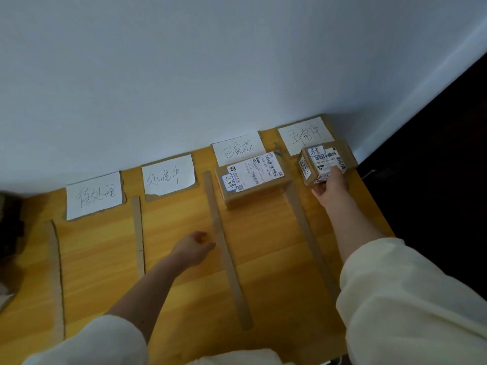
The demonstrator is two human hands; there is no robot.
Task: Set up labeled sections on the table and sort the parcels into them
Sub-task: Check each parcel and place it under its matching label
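Observation:
Four handwritten white labels [94, 195] [167, 174] [238, 148] [304, 135] lie along the wall on a wooden table [184, 285]. Cardboard strips [226, 248] divide the table into sections. A brown parcel [253, 180] with a shipping label lies in the third section. In the rightmost section sits a smaller parcel [322, 162], and my right hand [330, 187] grips its near edge. My left hand [193, 247] hovers over the second section beside the middle strip, fingers loosely curled, holding nothing.
A white wall runs along the table's far side. The table's right edge drops to a dark floor [434, 167]. A dark object [10, 225] sits at the left edge. More strips [138, 233] [55, 280] [305, 227] lie flat.

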